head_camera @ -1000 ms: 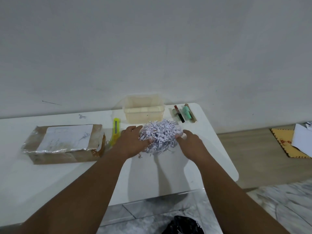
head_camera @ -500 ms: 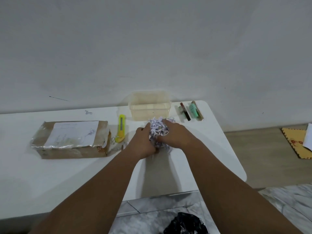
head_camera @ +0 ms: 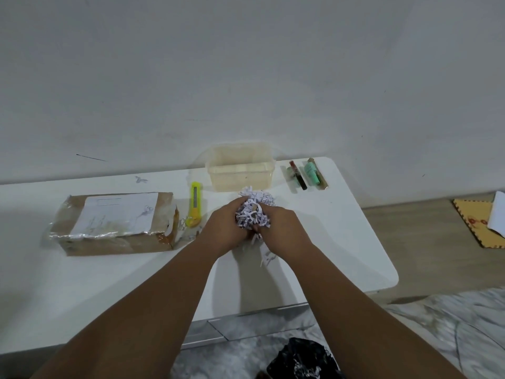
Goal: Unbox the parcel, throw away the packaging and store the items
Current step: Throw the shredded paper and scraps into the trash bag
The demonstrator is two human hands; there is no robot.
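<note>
Bunching shredded paper filler (head_camera: 252, 214) over the bench (head_camera: 109, 283), both grips closed on it: left hand (head_camera: 226, 231), right hand (head_camera: 281, 228). Lying near-side and below: black bin bag (head_camera: 300, 359), nearer the right hand.

A bunch of shredded paper (head_camera: 252, 214) is squeezed between the left hand (head_camera: 228, 231) and the right hand (head_camera: 282, 229) above the white table (head_camera: 109, 283). A brown parcel box (head_camera: 117, 224) is seen at the left, with a yellow cutter (head_camera: 194, 204) beside it. A clear tub (head_camera: 240, 170) and small tubes (head_camera: 304, 175) are set near the wall, and a black bag (head_camera: 303, 362) is seen on the floor.
</note>
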